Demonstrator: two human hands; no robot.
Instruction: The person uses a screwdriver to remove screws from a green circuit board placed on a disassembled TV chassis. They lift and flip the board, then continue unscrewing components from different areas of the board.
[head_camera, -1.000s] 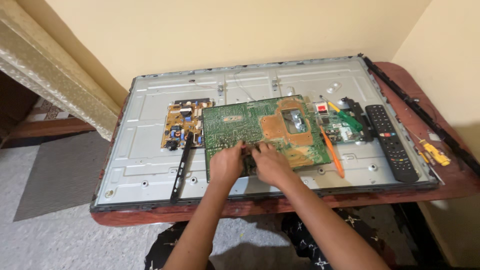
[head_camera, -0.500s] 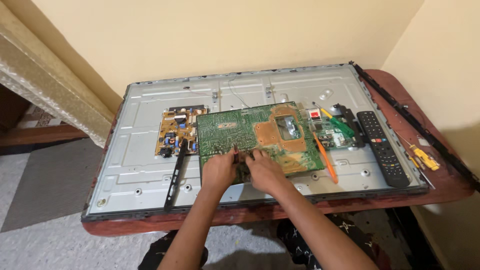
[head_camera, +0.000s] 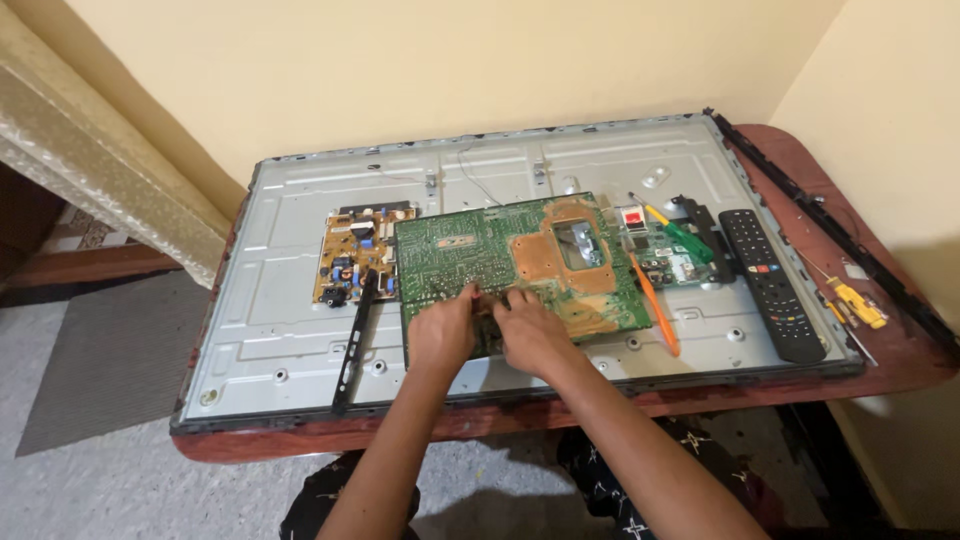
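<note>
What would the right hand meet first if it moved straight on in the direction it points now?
The right hand points up and left, toward the left hand, across the near edge of the green circuit board. It would probably meet the left hand's fingers first, since the fingertips already look nearly touching, though depth is unclear.

Both hands are resting on the near edge of the green board (head_camera: 510, 262), the left hand (head_camera: 441, 333) touching the right hand (head_camera: 532, 332). The board is lying on the metal panel (head_camera: 280, 300); a remote (head_camera: 772, 283) is lying right of the board, a yellow board (head_camera: 352, 262) left.
</note>
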